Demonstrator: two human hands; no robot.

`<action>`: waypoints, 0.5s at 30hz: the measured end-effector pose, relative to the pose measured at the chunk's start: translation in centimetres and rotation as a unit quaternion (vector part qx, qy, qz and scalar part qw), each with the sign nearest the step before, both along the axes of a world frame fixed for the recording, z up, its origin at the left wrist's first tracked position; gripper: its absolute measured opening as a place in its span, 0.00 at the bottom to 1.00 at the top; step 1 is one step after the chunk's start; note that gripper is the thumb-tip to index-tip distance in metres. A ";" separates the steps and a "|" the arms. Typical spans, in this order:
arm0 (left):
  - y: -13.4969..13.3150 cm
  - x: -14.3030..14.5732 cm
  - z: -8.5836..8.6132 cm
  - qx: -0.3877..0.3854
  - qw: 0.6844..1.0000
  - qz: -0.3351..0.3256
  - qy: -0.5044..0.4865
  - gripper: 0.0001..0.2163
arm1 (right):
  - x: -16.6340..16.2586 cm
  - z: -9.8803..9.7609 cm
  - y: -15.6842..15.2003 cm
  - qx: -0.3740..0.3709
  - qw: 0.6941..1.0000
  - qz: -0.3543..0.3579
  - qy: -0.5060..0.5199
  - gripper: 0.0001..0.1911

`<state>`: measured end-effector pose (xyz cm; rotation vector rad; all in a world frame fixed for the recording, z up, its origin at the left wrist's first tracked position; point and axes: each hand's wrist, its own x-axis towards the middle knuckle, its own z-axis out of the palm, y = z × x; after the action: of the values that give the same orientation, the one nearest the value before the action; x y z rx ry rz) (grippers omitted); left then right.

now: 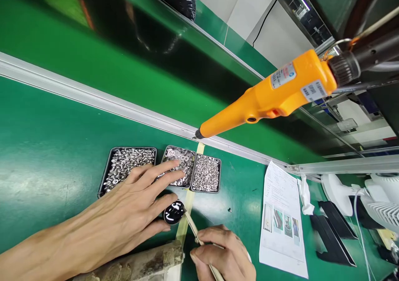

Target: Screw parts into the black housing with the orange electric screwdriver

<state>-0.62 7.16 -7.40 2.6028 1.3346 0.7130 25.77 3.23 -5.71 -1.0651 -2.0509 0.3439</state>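
My left hand (131, 210) reaches in from the left, its thumb and index finger at the side of a small, round, glossy black piece (173, 212). Whether that piece is a solid cap or a little cup of black liquid, I cannot tell. The other fingers stretch over two trays. In my right hand (226, 254), pinched between thumb and fingers, is a pale slender stick (191, 225) whose tip touches the black piece's right edge. Small metal screws fill the left tray (100, 185); washer-like rings lie in the middle tray (190, 181), and tiny metal parts in the right tray (219, 177).
An orange electric screwdriver (264, 96) hangs above the trays, bit down. A stained, worn block (146, 262) lies at the front edge. Printed sheets (282, 243), black angled pieces (330, 239) and a white fan (380, 198) are on the right. One loose screw (230, 210) rests on the green mat.
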 end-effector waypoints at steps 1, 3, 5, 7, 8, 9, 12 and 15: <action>0.1 -0.1 0.0 0.015 1.000 -0.008 0.007 0.08 | 0.0 0.0 0.0 0.002 1.000 0.001 0.003 0.07; 0.2 -0.2 0.1 0.033 0.999 -0.015 0.024 0.09 | 0.0 0.1 0.1 0.008 1.000 0.002 0.019 0.06; 0.3 -0.2 0.2 0.036 0.999 -0.016 0.031 0.10 | -0.2 0.2 0.3 0.004 0.999 0.003 0.034 0.06; 0.3 -0.1 0.3 0.040 0.999 -0.014 0.022 0.09 | -0.4 0.3 0.4 -0.003 0.999 0.005 0.043 0.06; 0.3 0.0 0.3 0.041 0.999 -0.015 0.016 0.09 | -0.4 0.3 0.5 -0.002 0.999 0.009 0.049 0.06; 0.3 0.1 0.3 0.041 0.999 -0.016 0.010 0.09 | -0.5 0.2 0.5 -0.002 0.998 0.011 0.054 0.06; 0.2 0.2 0.3 0.029 0.999 -0.016 0.006 0.09 | -0.5 0.2 0.4 -0.015 0.997 0.012 0.071 0.06; 0.2 0.1 0.1 0.023 1.000 -0.013 0.008 0.09 | -0.3 0.4 0.3 -0.046 0.996 0.012 0.072 0.06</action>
<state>-0.52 7.32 -7.27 2.6612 1.3025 0.7279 25.46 3.51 -5.31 -1.0402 -1.9353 0.5177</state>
